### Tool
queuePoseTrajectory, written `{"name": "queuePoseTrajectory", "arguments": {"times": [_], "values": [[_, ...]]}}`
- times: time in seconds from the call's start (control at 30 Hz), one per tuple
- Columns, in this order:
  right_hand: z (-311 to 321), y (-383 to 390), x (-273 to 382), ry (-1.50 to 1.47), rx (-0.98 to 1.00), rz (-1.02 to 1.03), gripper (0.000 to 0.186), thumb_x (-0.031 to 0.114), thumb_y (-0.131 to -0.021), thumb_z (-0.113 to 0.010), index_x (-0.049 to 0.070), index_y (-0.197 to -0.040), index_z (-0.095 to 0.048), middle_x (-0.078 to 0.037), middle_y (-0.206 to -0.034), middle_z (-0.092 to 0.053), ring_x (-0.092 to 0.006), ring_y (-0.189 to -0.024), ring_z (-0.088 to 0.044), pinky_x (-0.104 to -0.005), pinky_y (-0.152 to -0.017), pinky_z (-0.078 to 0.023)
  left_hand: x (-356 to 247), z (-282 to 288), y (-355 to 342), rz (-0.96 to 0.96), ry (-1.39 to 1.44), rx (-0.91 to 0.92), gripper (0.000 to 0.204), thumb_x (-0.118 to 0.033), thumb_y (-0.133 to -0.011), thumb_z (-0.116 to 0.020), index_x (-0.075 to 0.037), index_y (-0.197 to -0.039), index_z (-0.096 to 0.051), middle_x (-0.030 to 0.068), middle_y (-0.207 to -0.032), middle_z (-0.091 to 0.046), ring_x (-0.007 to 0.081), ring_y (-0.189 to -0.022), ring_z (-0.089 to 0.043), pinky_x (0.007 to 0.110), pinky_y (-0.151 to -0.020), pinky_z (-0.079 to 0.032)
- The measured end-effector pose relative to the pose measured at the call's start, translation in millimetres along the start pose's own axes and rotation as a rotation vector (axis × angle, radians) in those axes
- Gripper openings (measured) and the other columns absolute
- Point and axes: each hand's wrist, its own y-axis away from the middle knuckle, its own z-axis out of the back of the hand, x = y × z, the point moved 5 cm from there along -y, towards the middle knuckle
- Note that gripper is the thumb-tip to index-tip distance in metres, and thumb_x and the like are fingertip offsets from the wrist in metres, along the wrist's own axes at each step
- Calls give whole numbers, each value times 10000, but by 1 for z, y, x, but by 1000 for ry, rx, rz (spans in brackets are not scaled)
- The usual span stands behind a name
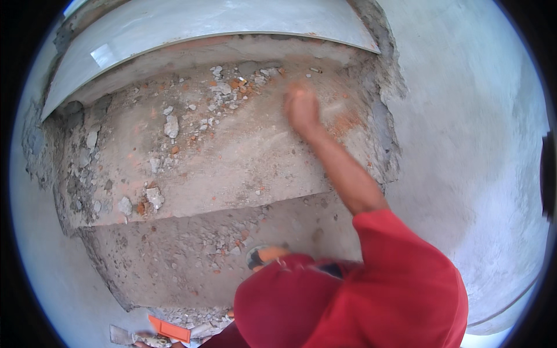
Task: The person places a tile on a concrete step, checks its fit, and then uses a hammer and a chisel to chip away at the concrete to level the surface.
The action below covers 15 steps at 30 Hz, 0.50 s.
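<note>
My right hand [301,109] reaches out over the upper dusty step [255,162], toward its far right part. The hand looks closed like a fist but is smeared by motion. What it holds, if anything, I cannot make out. A reddish dust patch [346,123] lies to the right of the wrist. Beyond the fingers, a small pale fragment [315,70] rests near the back of the step. Broken mortar and brick rubble [221,88] is scattered to the left of the hand. My left hand does not show.
A pale slab [220,17] with a thin front edge overhangs the step's back. Rough broken plaster [380,110] borders a smooth grey wall [464,116] on the right. Below lies a lower rubble-strewn step [174,255]. An orange rectangular piece [169,329] lies at bottom left.
</note>
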Motion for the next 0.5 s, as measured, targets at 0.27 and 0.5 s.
{"name": "queuePoseTrajectory", "arguments": {"times": [0.27, 0.5], "values": [[-5, -30, 24, -33, -234, 283, 207, -8, -839, -586, -47, -1021, -678, -255, -1019, -676, -438, -1018, -643, -506, -918, -539, -3, -43, 25, -201, -236, -271, 442, -419, -969, -654, -54, -1218, -648, 91, -1155, -705, 246, -999, -685, 454, -911, -572], [-6, 27, 127, -181, 50, 474, 251, -64, -809, -574, -31, -1021, -703, -231, -1041, -688, -372, -1063, -634, -448, -946, -544, 7, -38, 11, -13, -58, 71, 437, -412, -985, -644, -34, -1203, -653, 100, -1151, -718, 231, -1005, -693, 420, -928, -570]]}}
